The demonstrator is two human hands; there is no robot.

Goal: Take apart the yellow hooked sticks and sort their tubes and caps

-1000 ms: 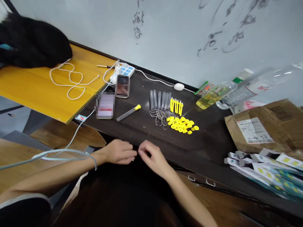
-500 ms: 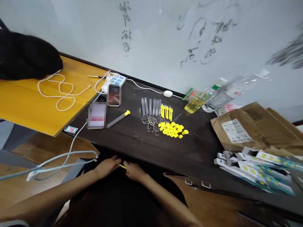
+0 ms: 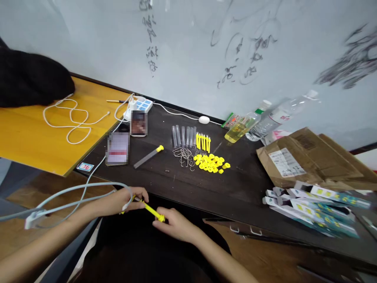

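Below the near edge of the dark table, both my hands hold one thin yellow stick. My left hand pinches its left end with closed fingers. My right hand grips its right end, which has a small knob. On the table beyond them lie a row of clear tubes, a row of yellow sticks, a tangle of metal wire hooks and a heap of small yellow caps.
A grey tool with a yellow end, two phones, a power strip and white cables lie to the left. Bottles, a torn cardboard parcel and several printed boxes fill the right.
My hands have dropped below the table edge and drawn apart, so the yellow stick shows between them. The view has swung so that the table things sit further left.
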